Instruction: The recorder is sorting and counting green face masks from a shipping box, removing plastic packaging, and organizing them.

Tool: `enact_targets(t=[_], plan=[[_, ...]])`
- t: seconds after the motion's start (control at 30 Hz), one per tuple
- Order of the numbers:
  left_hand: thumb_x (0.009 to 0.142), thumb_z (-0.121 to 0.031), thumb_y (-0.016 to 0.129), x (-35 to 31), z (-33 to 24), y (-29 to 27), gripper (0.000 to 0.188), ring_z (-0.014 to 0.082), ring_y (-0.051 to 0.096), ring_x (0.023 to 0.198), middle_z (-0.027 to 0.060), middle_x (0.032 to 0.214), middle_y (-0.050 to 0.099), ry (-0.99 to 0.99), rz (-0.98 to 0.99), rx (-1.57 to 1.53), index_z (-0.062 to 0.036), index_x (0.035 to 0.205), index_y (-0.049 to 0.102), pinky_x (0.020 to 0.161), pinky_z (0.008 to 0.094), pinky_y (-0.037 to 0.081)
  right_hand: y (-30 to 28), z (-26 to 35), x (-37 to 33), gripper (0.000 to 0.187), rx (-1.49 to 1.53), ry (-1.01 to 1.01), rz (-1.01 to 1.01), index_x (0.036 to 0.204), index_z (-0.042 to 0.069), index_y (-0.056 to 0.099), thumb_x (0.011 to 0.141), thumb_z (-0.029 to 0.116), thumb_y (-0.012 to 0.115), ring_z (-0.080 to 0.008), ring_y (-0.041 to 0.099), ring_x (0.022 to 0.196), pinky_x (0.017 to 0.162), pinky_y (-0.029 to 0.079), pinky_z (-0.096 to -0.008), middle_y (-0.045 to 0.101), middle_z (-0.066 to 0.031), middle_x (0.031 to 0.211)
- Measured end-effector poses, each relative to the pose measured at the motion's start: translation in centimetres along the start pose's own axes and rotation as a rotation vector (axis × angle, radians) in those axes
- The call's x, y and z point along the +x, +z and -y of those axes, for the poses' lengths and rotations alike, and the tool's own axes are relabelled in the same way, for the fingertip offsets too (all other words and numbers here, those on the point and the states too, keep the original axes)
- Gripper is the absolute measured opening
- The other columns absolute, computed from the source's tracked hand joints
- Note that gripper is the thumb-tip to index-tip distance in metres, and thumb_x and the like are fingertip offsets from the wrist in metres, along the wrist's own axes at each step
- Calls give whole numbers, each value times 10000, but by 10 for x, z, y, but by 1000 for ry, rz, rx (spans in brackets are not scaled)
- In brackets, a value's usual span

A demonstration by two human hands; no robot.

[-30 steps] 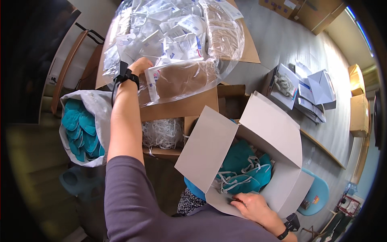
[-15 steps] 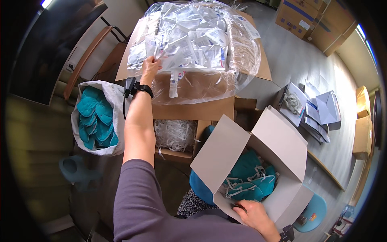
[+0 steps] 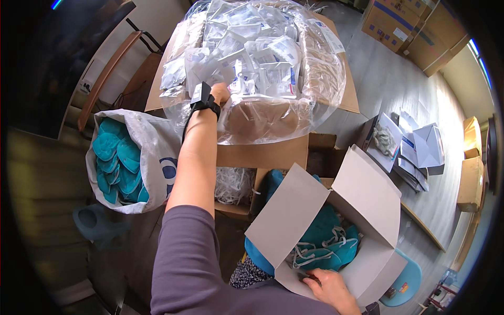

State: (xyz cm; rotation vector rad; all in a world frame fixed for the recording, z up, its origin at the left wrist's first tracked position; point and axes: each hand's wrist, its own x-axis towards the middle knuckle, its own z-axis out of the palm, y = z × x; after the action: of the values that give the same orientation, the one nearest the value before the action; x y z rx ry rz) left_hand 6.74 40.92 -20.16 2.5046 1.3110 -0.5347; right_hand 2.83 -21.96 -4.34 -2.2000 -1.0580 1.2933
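Observation:
My left hand reaches out to the near edge of a heap of white printed packets in a clear plastic liner. Its fingers point away and are hidden, so I cannot see whether they hold anything. Close to me, my right hand grips the near wall of an open white carton, its fingers bent over the edge. Inside that carton lie teal cup-shaped masks with white straps. The large brown carton holds the lined heap of packets.
To the left stands a white sack full of teal mask shapes. A lower brown box holds white straps. Blue stools stand around. Flattened boxes lie on the floor at right, with stacked cartons farther back.
My left hand has moved right and slightly nearer along the front edge of the packet heap. My right hand stays on the white carton. The view has shifted slightly.

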Motion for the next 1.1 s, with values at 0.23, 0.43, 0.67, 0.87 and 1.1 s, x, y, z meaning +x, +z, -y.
enact_targets(t=[0.23, 0.43, 0.67, 0.87, 1.1], plan=[[798, -177, 681, 86, 44, 75, 256, 356, 697, 942, 208, 1030, 704, 163, -181, 353, -52, 1011, 744, 771, 463, 560, -2, -10, 0, 245, -32, 12, 0, 956, 17, 692, 868, 246, 683, -358, 675, 805, 714, 539, -407, 704, -176, 871], [785, -86, 641, 9, 3, 11, 169, 419, 669, 954, 264, 959, 687, 42, -308, -74, -11, 910, 727, 779, 452, 546, -3, 0, -4, 209, 35, 46, -108, 974, 23, 602, 910, 220, 631, -437, 618, 776, 655, 480, -485, 635, -250, 840], [547, -226, 919, -36, 51, -22, 479, 230, 709, 798, 148, 858, 736, 21, -478, -656, 5, 921, 726, 738, 356, 553, -6, 2, -7, 189, -49, -52, -91, 951, -5, 597, 916, 181, 610, -436, 607, 753, 642, 473, -486, 622, -251, 813], [596, -179, 910, -69, 35, -22, 394, 154, 637, 716, 57, 819, 709, 387, -575, -794, 10, 881, 714, 706, 321, 539, 11, -19, -14, 158, -126, -160, -90, 977, 3, 608, 921, 149, 586, -418, 603, 769, 661, 472, -476, 614, -231, 843], [668, -183, 879, -37, 56, -11, 346, 146, 599, 740, 41, 782, 644, 267, -616, -842, -10, 867, 655, 713, 325, 513, 18, -24, -20, 165, -190, -304, -172, 968, 5, 610, 930, 160, 567, -428, 605, 759, 653, 471, -489, 622, -232, 824]])
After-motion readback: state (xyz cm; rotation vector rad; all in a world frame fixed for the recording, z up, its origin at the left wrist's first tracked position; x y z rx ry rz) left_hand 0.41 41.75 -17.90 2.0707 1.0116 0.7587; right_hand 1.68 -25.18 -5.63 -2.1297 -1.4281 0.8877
